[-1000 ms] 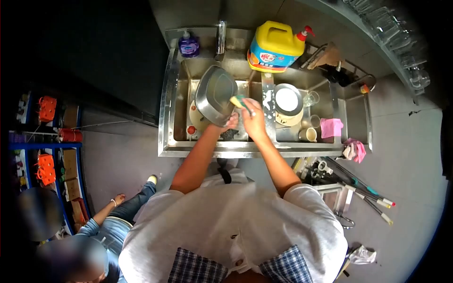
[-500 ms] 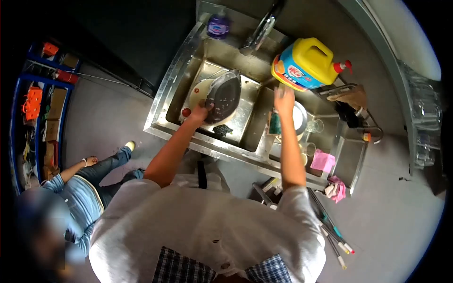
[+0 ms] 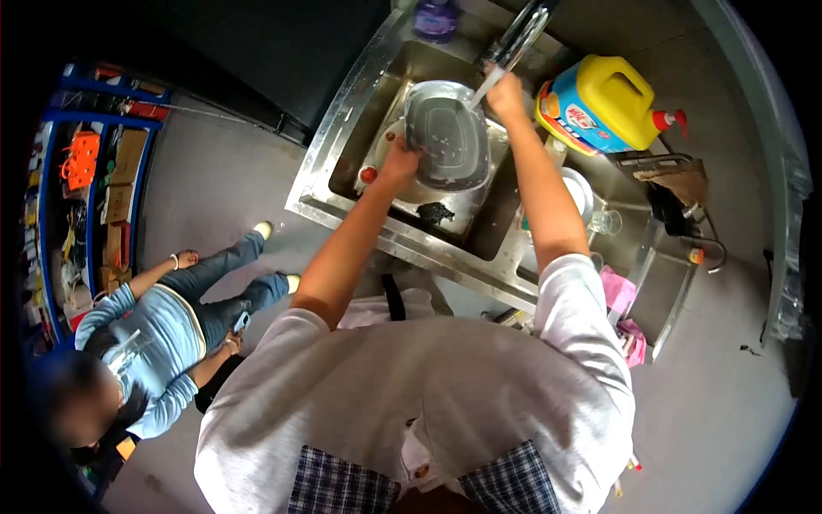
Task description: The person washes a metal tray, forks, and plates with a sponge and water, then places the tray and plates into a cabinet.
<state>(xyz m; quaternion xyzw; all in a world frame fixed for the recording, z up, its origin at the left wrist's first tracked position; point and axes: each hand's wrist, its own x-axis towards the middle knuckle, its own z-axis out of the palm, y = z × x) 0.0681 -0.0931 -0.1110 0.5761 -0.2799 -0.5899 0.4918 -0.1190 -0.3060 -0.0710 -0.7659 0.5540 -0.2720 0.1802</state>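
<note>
Up at twelve o'clock, over the steel sink basin, the left hand grips the grey rounded-rectangular pan; right hand, one o'clock, meets the shiny metal faucet, grip unclear.

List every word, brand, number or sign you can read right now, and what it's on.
No text reads clearly enough to quote.
Yellow plastic jug with red pump: large characters on its blue label, too blurred to read.
Purple soap bottle: label too small and blurred.
Brown cardboard boxes on the shelves: any print too small to tell.
</note>
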